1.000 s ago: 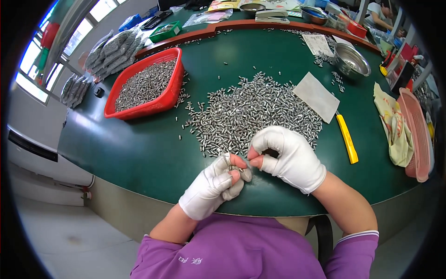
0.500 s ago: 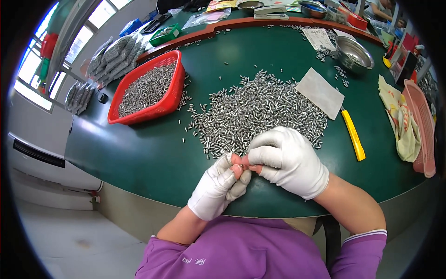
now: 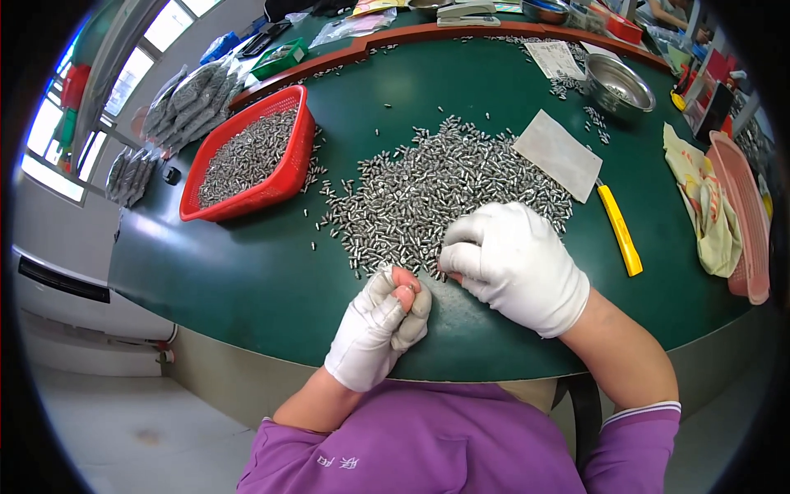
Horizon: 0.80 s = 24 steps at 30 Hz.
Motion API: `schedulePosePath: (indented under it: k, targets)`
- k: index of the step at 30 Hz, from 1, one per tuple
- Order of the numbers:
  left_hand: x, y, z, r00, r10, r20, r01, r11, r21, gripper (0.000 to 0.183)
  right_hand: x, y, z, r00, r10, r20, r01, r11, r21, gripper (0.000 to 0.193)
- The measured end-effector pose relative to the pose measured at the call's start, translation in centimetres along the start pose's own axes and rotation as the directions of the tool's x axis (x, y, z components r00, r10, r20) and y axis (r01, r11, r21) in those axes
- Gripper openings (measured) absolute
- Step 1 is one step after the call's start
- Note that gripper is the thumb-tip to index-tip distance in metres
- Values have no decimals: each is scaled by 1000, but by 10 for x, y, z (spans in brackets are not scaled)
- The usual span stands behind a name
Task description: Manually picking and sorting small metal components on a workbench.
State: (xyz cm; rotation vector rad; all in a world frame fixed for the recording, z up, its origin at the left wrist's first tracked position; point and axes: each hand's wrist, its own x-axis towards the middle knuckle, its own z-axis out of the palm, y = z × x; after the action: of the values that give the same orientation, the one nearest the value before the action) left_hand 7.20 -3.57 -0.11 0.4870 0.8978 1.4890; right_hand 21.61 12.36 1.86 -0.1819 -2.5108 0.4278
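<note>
A wide heap of small silvery metal pins lies loose on the green tabletop. My left hand, in a white glove with bare thumb and fingertip, is closed in a pinch just in front of the heap's near edge. Whatever sits between its tips is too small to make out. My right hand, gloved the same way, reaches down at the heap's near right edge with its fingers curled together. Its fingertips are mostly hidden behind the glove, so what they hold does not show.
A red plastic basket full of the same pins stands left, beside grey packed bags. A scraper with yellow handle and wide flat blade lies right. Beyond are a steel bowl, a cloth and a pink basket.
Half a second ago both hands met fingertip to fingertip. My right hand has since parted from the left and moved up to the heap's edge; my left hand stays pinched, slightly further left.
</note>
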Motion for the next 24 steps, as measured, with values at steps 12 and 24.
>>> schedulePosePath:
  k: [12,24]
  targets:
    - [2,-4,-10,999,11,46,-5,992,-124,30,-7,-13,19,990,-36,134,79,939,-334,7]
    - [0,1,0,993,-109,-46,110,994,14,17,-4,-21,10,979,203,34,-203,922,330,17]
